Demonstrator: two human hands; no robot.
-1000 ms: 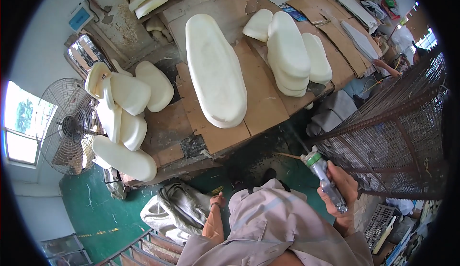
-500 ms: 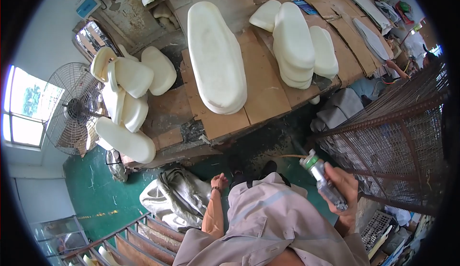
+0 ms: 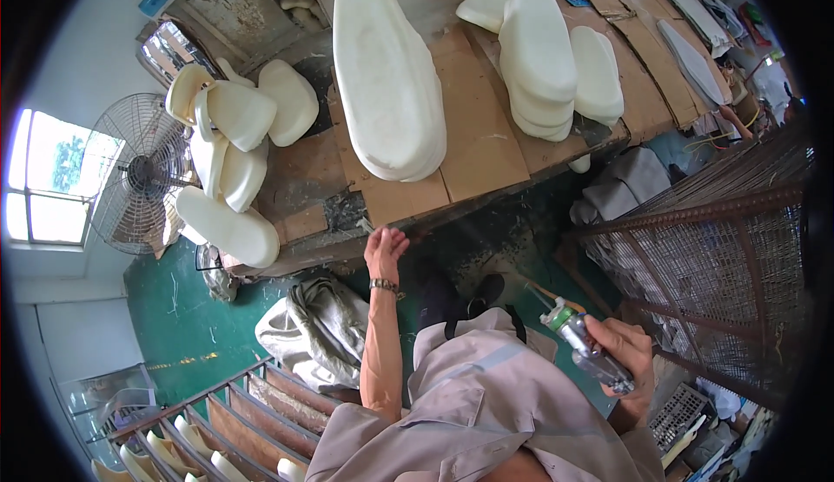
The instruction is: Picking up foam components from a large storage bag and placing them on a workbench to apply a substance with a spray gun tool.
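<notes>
My right hand (image 3: 627, 352) is wrapped round a spray gun (image 3: 580, 334), silver with a green ring at its front, held low beside my body. My left hand (image 3: 386, 249) is raised near the front edge of the cardboard-covered table (image 3: 483, 165). Its fingers are loosely bent and I see nothing in them. Just beyond it, a long cream foam pad (image 3: 388, 78) lies lengthwise on the cardboard, seemingly stacked on others of the same shape. To its right is a pile of shorter foam pads (image 3: 539, 48), flanked by a single pad (image 3: 597, 78).
Several curved foam pieces (image 3: 237, 117) crowd the table's left end beside a standing fan (image 3: 139, 174). A grey cloth heap (image 3: 317, 330) lies on the green floor. Behind my left arm is a slatted rack (image 3: 252, 421) with foam pieces. A rusty mesh frame (image 3: 704, 265) stands at right.
My left hand has reached forward from beside my body to the table edge. My right hand still grips the spray gun. The table appears higher in view.
</notes>
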